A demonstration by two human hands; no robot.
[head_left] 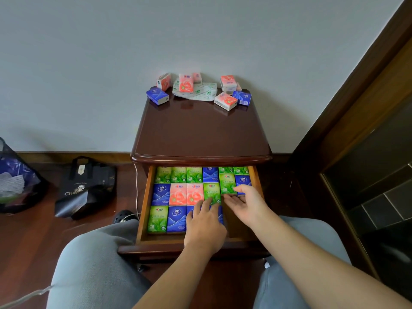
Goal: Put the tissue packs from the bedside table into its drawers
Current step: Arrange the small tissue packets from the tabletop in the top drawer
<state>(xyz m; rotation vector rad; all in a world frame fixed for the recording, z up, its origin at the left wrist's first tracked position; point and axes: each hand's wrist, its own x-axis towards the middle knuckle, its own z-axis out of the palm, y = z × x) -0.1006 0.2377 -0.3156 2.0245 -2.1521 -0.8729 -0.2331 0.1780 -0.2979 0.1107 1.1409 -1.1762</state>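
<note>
Both hands, the left hand (206,221) and right hand (244,200), lie flat with fingers straight, holding nothing, pressing tissue packs (178,194) level in the open drawer (142,210). The step in hand looks like tidying the rows; next, reach to the loose packs (225,101) behind the drawer on the counter (200,134).

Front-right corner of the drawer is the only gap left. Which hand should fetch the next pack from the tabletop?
Right, probably. The right hand lies open beside that gap, holding nothing, and the nearest pink pack sits on the tabletop's right side. The left hand is pressing flat on packs in the drawer.
</note>
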